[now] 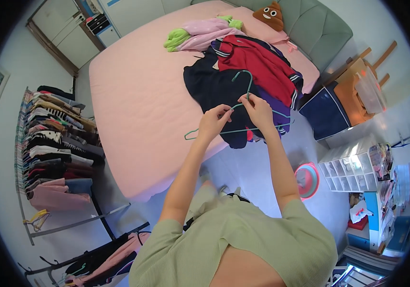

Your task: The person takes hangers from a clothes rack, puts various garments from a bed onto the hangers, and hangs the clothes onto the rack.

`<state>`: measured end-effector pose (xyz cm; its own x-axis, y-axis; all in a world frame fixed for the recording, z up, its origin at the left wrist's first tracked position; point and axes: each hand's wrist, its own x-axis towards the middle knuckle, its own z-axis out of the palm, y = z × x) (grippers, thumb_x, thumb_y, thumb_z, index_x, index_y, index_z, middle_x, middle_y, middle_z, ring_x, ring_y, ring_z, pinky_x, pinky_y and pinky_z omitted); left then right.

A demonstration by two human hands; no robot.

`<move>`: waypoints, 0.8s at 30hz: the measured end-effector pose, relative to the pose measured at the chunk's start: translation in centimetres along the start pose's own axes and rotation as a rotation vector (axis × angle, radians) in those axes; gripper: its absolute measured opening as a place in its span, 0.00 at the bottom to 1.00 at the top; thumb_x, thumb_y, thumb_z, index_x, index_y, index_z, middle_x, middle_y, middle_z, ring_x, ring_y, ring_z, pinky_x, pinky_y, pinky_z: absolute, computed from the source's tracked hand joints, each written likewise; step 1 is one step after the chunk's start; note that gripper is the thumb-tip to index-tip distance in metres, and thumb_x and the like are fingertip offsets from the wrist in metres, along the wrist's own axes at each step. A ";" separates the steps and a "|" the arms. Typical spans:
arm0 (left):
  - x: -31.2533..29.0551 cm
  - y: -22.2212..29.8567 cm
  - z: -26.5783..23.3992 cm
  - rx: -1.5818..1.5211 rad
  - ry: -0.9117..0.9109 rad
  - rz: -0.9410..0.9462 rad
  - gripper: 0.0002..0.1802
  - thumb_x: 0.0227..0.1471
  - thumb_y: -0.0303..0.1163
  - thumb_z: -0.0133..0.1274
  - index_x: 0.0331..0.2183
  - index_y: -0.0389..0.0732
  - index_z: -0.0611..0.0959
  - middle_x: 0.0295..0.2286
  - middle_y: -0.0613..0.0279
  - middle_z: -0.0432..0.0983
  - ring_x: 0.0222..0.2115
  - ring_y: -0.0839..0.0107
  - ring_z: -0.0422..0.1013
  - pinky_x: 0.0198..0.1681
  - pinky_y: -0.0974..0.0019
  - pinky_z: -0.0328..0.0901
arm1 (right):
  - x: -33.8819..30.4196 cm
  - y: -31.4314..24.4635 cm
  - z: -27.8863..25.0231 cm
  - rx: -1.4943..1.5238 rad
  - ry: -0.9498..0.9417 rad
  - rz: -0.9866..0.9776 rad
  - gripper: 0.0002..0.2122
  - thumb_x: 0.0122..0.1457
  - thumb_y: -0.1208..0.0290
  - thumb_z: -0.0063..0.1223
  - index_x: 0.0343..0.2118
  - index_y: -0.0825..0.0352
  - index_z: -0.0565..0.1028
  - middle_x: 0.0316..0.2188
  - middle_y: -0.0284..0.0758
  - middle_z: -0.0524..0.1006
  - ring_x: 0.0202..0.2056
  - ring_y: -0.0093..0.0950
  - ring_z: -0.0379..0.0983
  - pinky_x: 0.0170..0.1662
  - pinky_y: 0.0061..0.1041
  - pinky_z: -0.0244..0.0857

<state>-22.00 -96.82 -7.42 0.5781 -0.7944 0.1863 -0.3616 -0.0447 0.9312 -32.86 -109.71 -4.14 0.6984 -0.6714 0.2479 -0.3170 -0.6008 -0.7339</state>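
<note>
Both of my hands are closed on a thin green clothes hanger [214, 131] held in front of me over the bed's near right edge. My left hand [216, 119] pinches its sloping arm left of the neck. Higher up, my right hand [257, 111] grips it at the base of the hook, which points up. No garment hangs from it. Beneath and beyond it lie a black garment [205, 88], a red jacket [257, 64] with striped cuffs, and a purple garment [267, 103], heaped together on the bed. I cannot tell whether a second hanger overlaps the first.
The pink bed [138, 110] fills the middle, with a pink-and-green bundle [205, 34] and a brown plush [269, 16] at its far end. A packed clothes rack [59, 143] stands at left. To the right are a pink-rimmed basin [307, 181] and a white drawer unit [348, 167].
</note>
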 end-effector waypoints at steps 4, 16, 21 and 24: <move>4.7 -1.8 0.2 -0.179 -0.050 -0.082 0.09 0.52 0.30 0.49 0.34 0.38 0.79 0.23 0.66 0.74 0.18 0.82 0.66 0.21 0.79 0.59 | 3.7 1.8 -0.4 -0.029 0.018 0.017 0.11 0.56 0.60 0.46 0.29 0.61 0.77 0.18 0.36 0.74 0.26 0.35 0.74 0.29 0.32 0.64; 20.1 -8.1 -0.1 -0.129 -0.037 0.005 0.08 0.50 0.27 0.47 0.32 0.38 0.80 0.21 0.63 0.76 0.23 0.76 0.72 0.27 0.73 0.64 | 17.4 7.1 1.0 -0.180 0.150 0.022 0.14 0.57 0.57 0.45 0.29 0.64 0.75 0.21 0.38 0.76 0.27 0.39 0.73 0.30 0.35 0.64; 22.8 -12.5 0.5 -0.290 -0.052 -0.107 0.09 0.51 0.23 0.45 0.36 0.35 0.78 0.30 0.62 0.76 0.33 0.78 0.71 0.38 0.75 0.64 | 20.5 11.6 1.8 -0.232 0.170 0.043 0.13 0.57 0.59 0.45 0.29 0.65 0.74 0.20 0.40 0.74 0.26 0.40 0.72 0.29 0.37 0.63; 25.6 -14.5 0.9 -0.190 0.103 -0.114 0.11 0.49 0.21 0.44 0.37 0.35 0.77 0.31 0.61 0.76 0.34 0.74 0.72 0.39 0.71 0.65 | 23.9 14.6 1.2 -0.311 0.213 -0.015 0.13 0.57 0.60 0.46 0.28 0.66 0.74 0.18 0.40 0.73 0.24 0.40 0.71 0.28 0.38 0.61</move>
<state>-2.61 -117.07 -16.40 0.6820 -0.7247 0.0985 -0.1510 -0.0078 0.9885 -20.02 -134.08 -9.69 0.5656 -0.7169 0.4075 -0.5104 -0.6925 -0.5099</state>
